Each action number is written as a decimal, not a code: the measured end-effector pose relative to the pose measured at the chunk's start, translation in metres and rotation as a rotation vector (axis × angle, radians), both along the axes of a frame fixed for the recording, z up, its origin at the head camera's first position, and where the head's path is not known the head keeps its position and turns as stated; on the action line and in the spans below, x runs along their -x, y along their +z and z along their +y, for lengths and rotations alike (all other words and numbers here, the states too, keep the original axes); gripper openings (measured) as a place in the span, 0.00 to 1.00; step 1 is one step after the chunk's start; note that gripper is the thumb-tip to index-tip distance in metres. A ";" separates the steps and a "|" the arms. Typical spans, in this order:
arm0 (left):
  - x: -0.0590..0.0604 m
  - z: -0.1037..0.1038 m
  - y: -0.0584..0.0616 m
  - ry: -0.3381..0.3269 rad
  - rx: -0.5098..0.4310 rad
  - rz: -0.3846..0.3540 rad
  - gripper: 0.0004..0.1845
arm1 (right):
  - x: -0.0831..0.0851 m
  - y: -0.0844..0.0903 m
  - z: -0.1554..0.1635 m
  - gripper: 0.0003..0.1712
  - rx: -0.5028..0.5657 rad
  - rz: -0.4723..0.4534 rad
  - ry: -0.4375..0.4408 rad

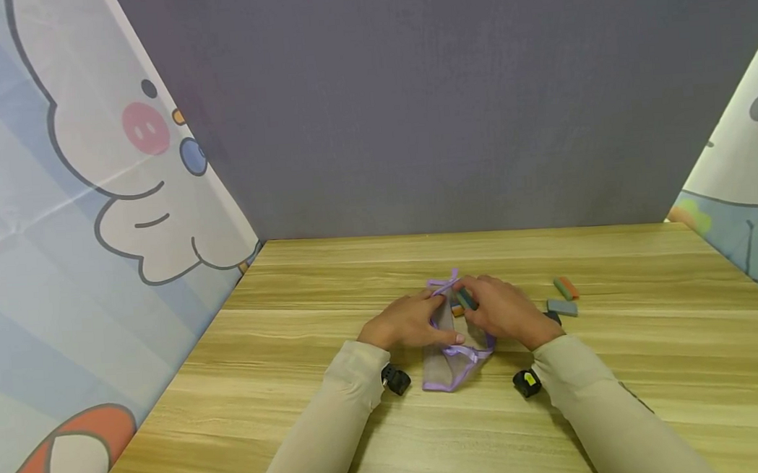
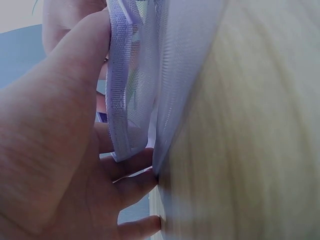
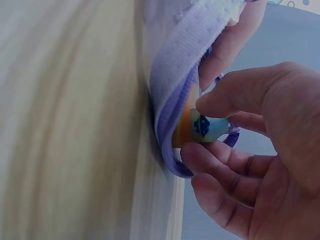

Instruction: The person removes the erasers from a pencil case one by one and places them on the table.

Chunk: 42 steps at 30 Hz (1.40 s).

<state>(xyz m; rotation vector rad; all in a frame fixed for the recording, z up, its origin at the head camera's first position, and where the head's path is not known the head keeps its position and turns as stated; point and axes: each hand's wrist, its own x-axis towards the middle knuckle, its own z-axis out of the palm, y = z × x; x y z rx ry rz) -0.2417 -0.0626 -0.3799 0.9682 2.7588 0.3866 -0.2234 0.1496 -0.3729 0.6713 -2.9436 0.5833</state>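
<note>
A purple mesh pouch (image 1: 451, 366) lies on the wooden table (image 1: 330, 283) in the middle. My left hand (image 1: 417, 321) pinches the pouch's purple rim (image 2: 117, 100) with the thumb and holds its mouth apart. My right hand (image 1: 497, 309) pinches a small flat block (image 1: 466, 300) between thumb and fingers. In the right wrist view the block (image 3: 200, 127) shows a light blue face and an orange layer. It sits right at the rim (image 3: 175, 95) of the pouch's mouth, partly past the edge. An orange piece (image 1: 457, 310) shows through the mesh.
Two more small blocks lie on the table to the right of my hands: an orange and green one (image 1: 566, 288) and a grey one (image 1: 562, 307). A grey back wall and cartoon-printed side curtains (image 1: 90, 196) enclose the table.
</note>
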 end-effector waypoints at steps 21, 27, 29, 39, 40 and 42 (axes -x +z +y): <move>0.001 -0.002 -0.001 0.026 0.004 -0.014 0.54 | -0.002 0.009 -0.001 0.24 0.026 0.018 0.015; 0.000 0.000 -0.001 0.030 0.017 -0.016 0.55 | -0.005 0.008 0.004 0.24 0.056 0.065 0.027; -0.001 0.001 0.000 0.032 0.024 -0.015 0.55 | -0.006 0.007 0.006 0.23 0.066 0.081 0.030; 0.001 0.002 -0.001 0.048 0.042 -0.025 0.55 | -0.011 0.007 0.013 0.24 0.077 0.117 0.040; 0.001 0.002 -0.001 0.049 0.042 -0.025 0.55 | -0.011 0.007 0.013 0.24 0.075 0.113 0.039; 0.001 0.002 -0.001 0.049 0.044 -0.025 0.55 | -0.012 0.008 0.014 0.24 0.068 0.108 0.039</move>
